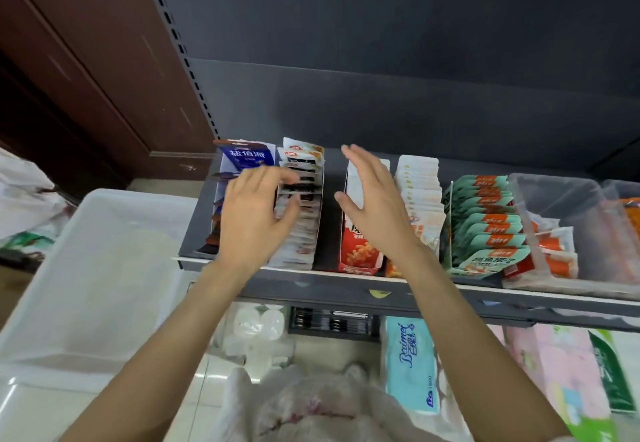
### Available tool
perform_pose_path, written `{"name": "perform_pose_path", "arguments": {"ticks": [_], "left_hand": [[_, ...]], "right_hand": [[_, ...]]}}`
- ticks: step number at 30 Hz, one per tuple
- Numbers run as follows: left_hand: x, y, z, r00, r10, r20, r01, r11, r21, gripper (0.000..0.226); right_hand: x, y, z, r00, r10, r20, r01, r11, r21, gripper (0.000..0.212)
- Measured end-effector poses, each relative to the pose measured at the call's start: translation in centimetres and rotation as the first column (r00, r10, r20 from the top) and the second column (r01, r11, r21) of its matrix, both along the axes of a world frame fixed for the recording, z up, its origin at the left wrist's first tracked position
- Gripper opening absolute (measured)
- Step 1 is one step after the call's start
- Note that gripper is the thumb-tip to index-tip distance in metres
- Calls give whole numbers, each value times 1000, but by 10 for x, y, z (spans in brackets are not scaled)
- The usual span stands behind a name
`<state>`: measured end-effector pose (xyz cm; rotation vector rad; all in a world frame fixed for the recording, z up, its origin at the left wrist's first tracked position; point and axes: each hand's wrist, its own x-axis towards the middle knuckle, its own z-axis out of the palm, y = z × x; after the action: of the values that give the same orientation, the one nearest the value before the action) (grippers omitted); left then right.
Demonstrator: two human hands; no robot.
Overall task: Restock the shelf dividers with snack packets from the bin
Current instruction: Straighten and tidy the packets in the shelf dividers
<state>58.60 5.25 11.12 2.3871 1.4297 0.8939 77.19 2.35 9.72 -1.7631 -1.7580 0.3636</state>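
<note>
A grey shelf (346,286) carries rows of snack packets in upright dividers. My left hand (258,213) lies over the row of white packets (304,199), its fingers spread across their tops and its thumb against the row's side. A blue-fronted box (247,157) stands just left of that row. My right hand (374,202) hovers open, fingers straight, above the red and white box (358,254); an empty dark gap (330,234) separates this box from the white packets. The white plastic bin (104,261) sits at lower left beside the shelf.
Further right stand cream packets (420,185), green and orange packets (485,220) and a clear bin (568,227) with orange packs. Below the shelf are tissue packs (412,365) and rolls. A plastic bag (311,407) lies near my feet. A brown wall panel rises at left.
</note>
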Motion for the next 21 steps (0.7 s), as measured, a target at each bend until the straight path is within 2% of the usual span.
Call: {"name": "perform_pose_path", "arguments": {"ticks": [4, 8, 10, 13, 14, 16, 18, 21], "left_hand": [[-31, 39, -12, 984, -23, -177, 50, 987, 153, 31], [-40, 61, -23, 952, -141, -271, 200, 959, 203, 43], [-39, 67, -27, 933, -210, -292, 273, 942, 197, 45], [-37, 74, -34, 907, -275, -319, 344, 921, 183, 46], [-36, 76, -36, 901, -294, -318, 363, 914, 183, 45], [-35, 81, -39, 890, -329, -315, 401, 894, 200, 40], [-33, 85, -40, 883, -349, -315, 428, 873, 234, 34], [-29, 88, -39, 868, -400, -294, 474, 844, 253, 31]], "right_hand": [[-19, 45, 8, 954, 118, 276, -78, 985, -152, 92], [-28, 79, 15, 889, 191, 416, -45, 941, -336, 100], [-30, 89, 19, 853, 194, 485, -3, 930, -367, 87], [-33, 98, 19, 810, 171, 560, -18, 963, -268, 39], [-34, 100, 18, 805, 161, 570, -16, 968, -251, 30], [-36, 104, 17, 780, 164, 604, 1, 965, -264, 28], [-39, 106, 13, 747, 200, 634, 2, 953, -303, 34], [-36, 104, 4, 759, 265, 595, -40, 931, -363, 47]]}}
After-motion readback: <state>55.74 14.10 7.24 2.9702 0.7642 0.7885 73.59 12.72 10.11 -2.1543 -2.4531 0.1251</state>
